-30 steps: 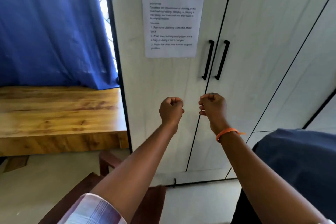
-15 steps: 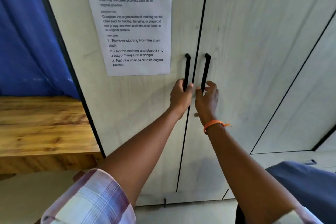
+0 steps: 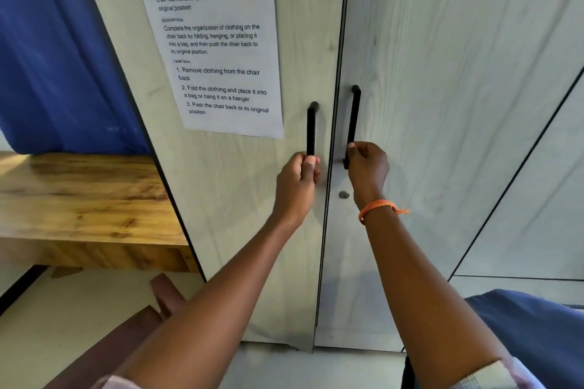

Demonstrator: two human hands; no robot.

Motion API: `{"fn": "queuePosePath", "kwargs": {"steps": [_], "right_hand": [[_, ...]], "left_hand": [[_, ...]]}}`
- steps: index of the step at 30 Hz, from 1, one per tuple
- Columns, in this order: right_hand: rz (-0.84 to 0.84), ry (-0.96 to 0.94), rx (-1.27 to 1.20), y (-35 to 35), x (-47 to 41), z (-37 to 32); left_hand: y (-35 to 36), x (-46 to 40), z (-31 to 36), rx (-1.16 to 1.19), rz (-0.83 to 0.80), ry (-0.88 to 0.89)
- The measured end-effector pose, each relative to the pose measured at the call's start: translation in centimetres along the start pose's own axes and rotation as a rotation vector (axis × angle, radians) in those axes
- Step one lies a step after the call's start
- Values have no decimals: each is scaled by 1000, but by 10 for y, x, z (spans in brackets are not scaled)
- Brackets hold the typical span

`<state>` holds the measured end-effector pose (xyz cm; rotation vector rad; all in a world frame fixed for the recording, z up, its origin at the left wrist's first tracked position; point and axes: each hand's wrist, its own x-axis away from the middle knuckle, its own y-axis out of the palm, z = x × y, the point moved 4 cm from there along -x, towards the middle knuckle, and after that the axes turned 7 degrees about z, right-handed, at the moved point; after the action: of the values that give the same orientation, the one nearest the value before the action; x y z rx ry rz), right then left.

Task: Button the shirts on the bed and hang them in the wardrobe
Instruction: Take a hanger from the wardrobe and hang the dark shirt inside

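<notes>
Wardrobe (image 3: 442, 104) doors slightly parted, both hands gripping black handles.

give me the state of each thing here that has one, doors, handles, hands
left door: slightly ajar
right door: shut or barely open
left handle: gripped by left hand
right handle: gripped by right hand
lock: no key in it
</notes>
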<state>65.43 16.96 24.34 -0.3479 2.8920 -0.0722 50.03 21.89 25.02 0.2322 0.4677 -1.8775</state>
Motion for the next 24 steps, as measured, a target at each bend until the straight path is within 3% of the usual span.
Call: {"fn": "queuePosePath", "kwargs": {"steps": [12,17,24], "right_hand": [[-111,18,106,28,87,-26],[-341,191,-322,30,150,-39],[-668,262,-475,43,253,-63]], "left_hand": [[-86,74,3,215,-41,57],[-123,99,14,161,26,142],[-189,130,0,95,211,133]]}}
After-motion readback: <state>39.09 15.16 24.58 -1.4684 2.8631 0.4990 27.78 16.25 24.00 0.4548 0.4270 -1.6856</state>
